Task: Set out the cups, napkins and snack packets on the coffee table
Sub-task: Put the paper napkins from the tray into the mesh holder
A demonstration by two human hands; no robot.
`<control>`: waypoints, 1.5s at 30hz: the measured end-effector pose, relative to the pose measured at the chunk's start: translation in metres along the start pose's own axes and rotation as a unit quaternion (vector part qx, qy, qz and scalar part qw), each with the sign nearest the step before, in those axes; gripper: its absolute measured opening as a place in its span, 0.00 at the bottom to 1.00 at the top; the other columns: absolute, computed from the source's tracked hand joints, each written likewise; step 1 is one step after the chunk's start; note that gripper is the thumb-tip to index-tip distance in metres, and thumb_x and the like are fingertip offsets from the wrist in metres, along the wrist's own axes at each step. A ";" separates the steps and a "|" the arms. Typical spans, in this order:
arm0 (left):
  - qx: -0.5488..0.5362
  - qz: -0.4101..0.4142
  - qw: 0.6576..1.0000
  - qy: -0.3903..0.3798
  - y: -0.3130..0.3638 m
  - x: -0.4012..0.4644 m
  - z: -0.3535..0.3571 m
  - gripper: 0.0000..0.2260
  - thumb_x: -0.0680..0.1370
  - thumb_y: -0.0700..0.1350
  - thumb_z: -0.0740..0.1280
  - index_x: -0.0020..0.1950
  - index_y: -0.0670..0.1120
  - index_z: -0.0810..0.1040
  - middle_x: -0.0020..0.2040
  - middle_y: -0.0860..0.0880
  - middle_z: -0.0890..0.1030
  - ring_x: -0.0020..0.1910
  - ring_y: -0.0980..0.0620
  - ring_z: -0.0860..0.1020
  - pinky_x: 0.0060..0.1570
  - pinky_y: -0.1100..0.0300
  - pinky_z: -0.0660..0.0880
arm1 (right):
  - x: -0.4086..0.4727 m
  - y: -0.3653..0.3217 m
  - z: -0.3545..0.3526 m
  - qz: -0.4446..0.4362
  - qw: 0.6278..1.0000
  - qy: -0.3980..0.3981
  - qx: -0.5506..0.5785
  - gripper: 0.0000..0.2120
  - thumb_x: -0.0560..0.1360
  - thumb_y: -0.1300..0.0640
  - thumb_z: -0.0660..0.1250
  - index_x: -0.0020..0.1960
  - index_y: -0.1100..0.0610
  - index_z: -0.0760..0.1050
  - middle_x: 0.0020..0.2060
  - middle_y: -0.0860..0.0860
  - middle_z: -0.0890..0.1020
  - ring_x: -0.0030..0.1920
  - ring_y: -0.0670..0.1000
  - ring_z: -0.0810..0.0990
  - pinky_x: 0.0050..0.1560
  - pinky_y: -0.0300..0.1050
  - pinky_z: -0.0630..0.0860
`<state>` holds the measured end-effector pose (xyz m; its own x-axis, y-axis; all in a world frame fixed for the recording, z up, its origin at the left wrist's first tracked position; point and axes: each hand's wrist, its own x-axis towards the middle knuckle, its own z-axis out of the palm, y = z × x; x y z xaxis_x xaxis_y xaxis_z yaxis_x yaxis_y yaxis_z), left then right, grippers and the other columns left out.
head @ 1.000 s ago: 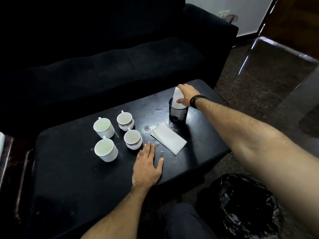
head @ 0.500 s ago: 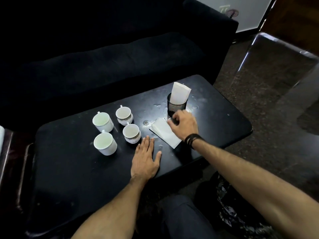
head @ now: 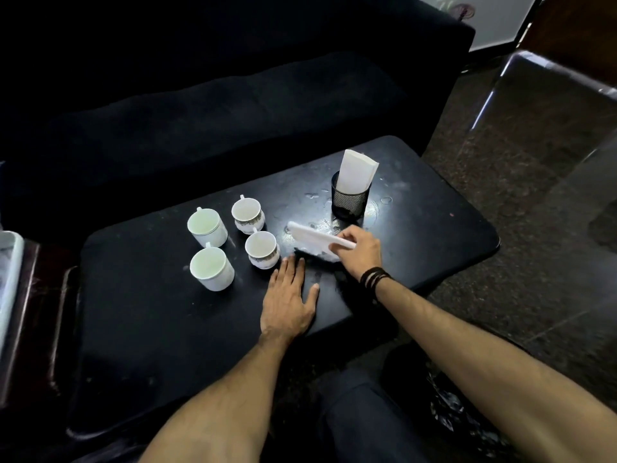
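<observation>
Several white cups stand on the black coffee table [head: 167, 329]: two plain mugs [head: 207, 227] on the left and two patterned cups [head: 262, 248] to their right. A black mesh holder [head: 350, 202] at the back holds upright white napkins [head: 357, 172]. My right hand [head: 359, 247] is shut on a stack of white napkins [head: 314, 237], lifting its near edge off the table just in front of the holder. My left hand [head: 288, 299] lies flat on the table, fingers spread, close to the nearest patterned cup. No snack packets are in view.
A dark sofa [head: 233, 105] runs along the table's far side. A black plastic bag [head: 450, 406] lies on the floor by my right forearm. A white container [head: 8, 262] shows at the left edge. Dark stone floor [head: 517, 212] lies to the right.
My right hand left the napkins in the holder, came down to the flat stack in front of it, and has now gripped and tilted that stack up. My left hand stayed put.
</observation>
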<state>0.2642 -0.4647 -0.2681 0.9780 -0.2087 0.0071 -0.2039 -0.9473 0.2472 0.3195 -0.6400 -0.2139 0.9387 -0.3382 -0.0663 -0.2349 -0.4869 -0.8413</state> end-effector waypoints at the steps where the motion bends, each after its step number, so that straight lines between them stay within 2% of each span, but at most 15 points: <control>1: 0.001 0.001 1.000 0.000 0.000 0.000 0.000 0.34 0.80 0.61 0.46 0.82 0.46 0.55 0.82 0.48 0.53 0.81 0.51 0.49 0.79 0.53 0.47 | 0.001 -0.005 -0.004 -0.013 1.000 0.003 0.015 0.08 0.65 0.57 0.78 0.41 0.52 0.80 0.33 0.45 0.80 0.34 0.44 0.76 0.34 0.25 0.67; 3: -0.003 0.000 1.000 0.002 -0.001 0.000 0.002 0.34 0.80 0.62 0.45 0.82 0.46 0.54 0.82 0.48 0.53 0.81 0.51 0.50 0.79 0.54 0.47 | 0.008 -0.016 -0.017 -0.028 0.998 0.000 0.052 0.09 0.66 0.55 0.78 0.44 0.51 0.82 0.35 0.45 0.81 0.34 0.41 0.76 0.36 0.30 0.70; 5: -0.008 -0.003 1.000 0.000 -0.001 0.001 0.003 0.34 0.79 0.63 0.45 0.82 0.47 0.53 0.82 0.48 0.53 0.81 0.51 0.49 0.79 0.54 0.46 | 0.020 -0.028 -0.034 -0.032 0.994 0.009 0.101 0.09 0.68 0.54 0.78 0.47 0.53 0.84 0.36 0.46 0.83 0.33 0.39 0.77 0.34 0.31 0.73; 7: -0.012 -0.006 1.000 0.000 -0.001 0.001 0.004 0.34 0.79 0.63 0.44 0.82 0.48 0.53 0.82 0.49 0.52 0.81 0.52 0.48 0.79 0.55 0.44 | 0.037 -0.044 -0.054 -0.041 0.991 0.040 0.123 0.09 0.69 0.53 0.77 0.46 0.56 0.84 0.36 0.51 0.83 0.32 0.45 0.77 0.32 0.37 0.76; 9: -0.014 -0.008 1.000 0.002 -0.001 0.001 0.005 0.34 0.79 0.63 0.44 0.82 0.48 0.53 0.82 0.49 0.51 0.81 0.53 0.47 0.79 0.56 0.43 | 0.058 -0.061 -0.076 -0.064 0.988 0.067 0.123 0.11 0.70 0.53 0.75 0.47 0.60 0.84 0.37 0.53 0.83 0.36 0.48 0.77 0.36 0.44 0.76; 13: -0.019 -0.007 1.000 0.000 -0.002 0.001 0.005 0.34 0.79 0.63 0.44 0.82 0.48 0.53 0.82 0.50 0.51 0.81 0.53 0.47 0.79 0.56 0.43 | 0.095 -0.092 -0.112 -0.106 0.989 0.103 0.031 0.10 0.74 0.55 0.72 0.54 0.57 0.82 0.47 0.51 0.85 0.46 0.46 0.81 0.46 0.36 0.75; 16: -0.023 -0.008 1.000 0.000 -0.002 0.001 0.005 0.34 0.79 0.63 0.44 0.82 0.48 0.53 0.82 0.50 0.51 0.81 0.53 0.46 0.79 0.55 0.44 | 0.116 -0.107 -0.125 -0.136 0.985 0.082 -0.071 0.09 0.75 0.56 0.70 0.53 0.58 0.81 0.48 0.54 0.84 0.48 0.50 0.81 0.50 0.40 0.77; 20: -0.026 -0.009 1.000 0.002 -0.002 0.001 0.004 0.33 0.80 0.63 0.45 0.82 0.48 0.54 0.82 0.50 0.51 0.81 0.54 0.46 0.79 0.55 0.44 | 0.131 -0.120 -0.124 -0.153 0.974 0.025 -0.163 0.06 0.75 0.58 0.70 0.51 0.57 0.79 0.46 0.54 0.81 0.50 0.53 0.81 0.47 0.41 0.74; 24: -0.027 -0.009 1.000 0.004 -0.002 0.000 0.004 0.33 0.80 0.62 0.46 0.82 0.49 0.54 0.82 0.50 0.50 0.81 0.54 0.46 0.79 0.56 0.42 | 0.139 -0.125 -0.112 -0.132 0.963 -0.018 -0.233 0.06 0.74 0.58 0.70 0.50 0.58 0.79 0.47 0.55 0.81 0.51 0.56 0.81 0.46 0.43 0.75; 28: -0.029 -0.009 1.000 0.008 -0.002 0.001 0.005 0.32 0.80 0.62 0.46 0.82 0.49 0.54 0.82 0.50 0.51 0.81 0.54 0.46 0.78 0.57 0.42 | 0.142 -0.120 -0.096 -0.132 0.947 -0.036 -0.289 0.10 0.74 0.59 0.70 0.55 0.59 0.76 0.55 0.60 0.80 0.56 0.61 0.80 0.54 0.50 0.78; 33: -0.028 -0.011 0.999 0.009 -0.002 0.001 0.006 0.33 0.80 0.63 0.45 0.82 0.49 0.53 0.82 0.50 0.51 0.81 0.54 0.47 0.79 0.57 0.42 | 0.145 -0.101 -0.077 -0.133 0.940 -0.059 -0.310 0.18 0.74 0.60 0.69 0.62 0.56 0.69 0.56 0.62 0.78 0.57 0.64 0.78 0.53 0.54 0.77; 36: -0.031 -0.010 0.999 0.009 -0.003 0.001 0.006 0.33 0.80 0.62 0.46 0.82 0.49 0.54 0.82 0.50 0.51 0.81 0.54 0.47 0.79 0.56 0.43 | 0.146 -0.093 -0.068 -0.184 0.898 -0.058 -0.395 0.20 0.75 0.56 0.68 0.64 0.58 0.67 0.58 0.61 0.76 0.60 0.63 0.74 0.56 0.57 0.75; 38: -0.030 -0.010 0.999 0.011 -0.003 0.001 0.006 0.33 0.80 0.63 0.46 0.82 0.49 0.55 0.82 0.51 0.52 0.81 0.54 0.47 0.79 0.56 0.43 | 0.148 -0.087 -0.064 -0.231 0.862 -0.010 -0.451 0.24 0.74 0.51 0.69 0.66 0.59 0.67 0.61 0.59 0.72 0.62 0.62 0.69 0.60 0.58 0.70; 40: -0.028 -0.011 0.999 0.012 -0.003 0.001 0.007 0.33 0.80 0.63 0.45 0.82 0.49 0.55 0.82 0.51 0.51 0.81 0.54 0.47 0.78 0.57 0.42 | 0.149 -0.083 -0.062 -0.238 0.862 0.016 -0.448 0.28 0.73 0.49 0.68 0.68 0.58 0.65 0.64 0.59 0.69 0.64 0.61 0.67 0.63 0.58 0.65; 45: -0.023 -0.011 1.000 0.017 -0.002 0.001 0.006 0.32 0.80 0.63 0.46 0.82 0.50 0.55 0.82 0.51 0.52 0.81 0.54 0.48 0.77 0.58 0.41 | 0.151 -0.072 -0.052 -0.200 0.870 -0.035 -0.448 0.26 0.77 0.51 0.62 0.71 0.59 0.61 0.66 0.58 0.71 0.67 0.60 0.68 0.66 0.60 0.62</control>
<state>0.2654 -0.4643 -0.2749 0.9834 -0.1783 0.0333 -0.1802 -0.9394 0.2916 0.4650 -0.6981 -0.1352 0.9963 0.0377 0.0776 0.0416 -0.9979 -0.0494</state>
